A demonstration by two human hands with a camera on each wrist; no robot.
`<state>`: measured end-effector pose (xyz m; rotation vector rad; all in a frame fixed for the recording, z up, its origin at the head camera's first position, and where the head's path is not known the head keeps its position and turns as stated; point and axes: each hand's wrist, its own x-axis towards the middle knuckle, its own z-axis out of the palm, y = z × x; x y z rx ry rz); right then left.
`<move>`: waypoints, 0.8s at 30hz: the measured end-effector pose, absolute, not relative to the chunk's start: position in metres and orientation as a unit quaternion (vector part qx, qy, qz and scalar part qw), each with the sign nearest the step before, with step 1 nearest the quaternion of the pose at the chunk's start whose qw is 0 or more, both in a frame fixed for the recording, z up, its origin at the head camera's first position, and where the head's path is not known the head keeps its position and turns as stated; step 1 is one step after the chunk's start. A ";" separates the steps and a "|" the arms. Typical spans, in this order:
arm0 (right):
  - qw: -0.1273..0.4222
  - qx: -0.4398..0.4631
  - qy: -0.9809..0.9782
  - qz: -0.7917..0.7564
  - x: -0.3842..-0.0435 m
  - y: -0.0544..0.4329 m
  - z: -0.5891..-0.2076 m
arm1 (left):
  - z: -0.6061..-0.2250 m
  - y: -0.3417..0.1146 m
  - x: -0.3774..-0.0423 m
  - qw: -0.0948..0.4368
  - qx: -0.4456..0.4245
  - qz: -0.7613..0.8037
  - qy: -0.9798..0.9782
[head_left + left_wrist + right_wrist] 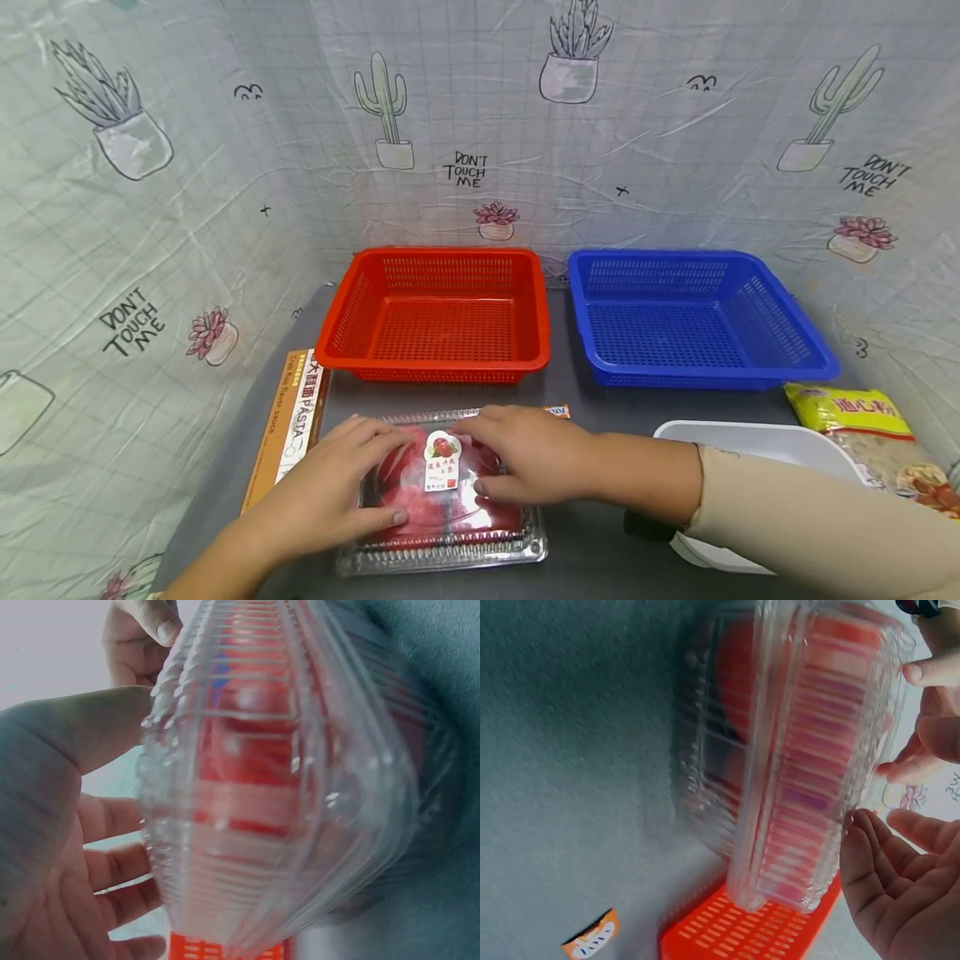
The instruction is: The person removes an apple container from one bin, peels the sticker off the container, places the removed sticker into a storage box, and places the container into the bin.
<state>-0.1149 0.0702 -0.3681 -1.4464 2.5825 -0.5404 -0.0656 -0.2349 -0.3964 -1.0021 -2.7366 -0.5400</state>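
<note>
A clear plastic clamshell box [450,553] lies on the grey table in front of me, with red contents showing through its ribbed lid. On top is a white label [441,477] with a picture of red fruit. My left hand [330,483] rests on the lid's left side, thumb toward the near edge. From the right, my right hand [528,454] touches the lid with loosely bent fingers. Both wrist views show the box's ribbed side, with the left hand [52,802] and the right hand [907,889] at its top. What the red contents are, I cannot tell.
Behind the box stand a red basket [431,372] and a blue basket [712,377]. A pasta box [281,417] lies at the left. A white container [750,437] sits at the right, partly under my forearm, beside a yellow pasta bag [862,417]. A small orange packet [591,935] lies behind my right hand.
</note>
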 end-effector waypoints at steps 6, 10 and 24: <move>0.097 -0.466 0.865 -0.160 -0.123 0.065 -0.364 | -0.386 -0.231 -0.071 0.058 -0.339 -0.151 -0.927; 0.128 -0.462 0.866 -0.142 -0.128 0.058 -0.362 | -0.380 -0.228 -0.072 0.035 -0.342 -0.124 -0.931; 0.179 -0.462 0.867 -0.054 -0.133 0.030 -0.355 | -0.361 -0.218 -0.075 -0.021 -0.342 -0.042 -0.938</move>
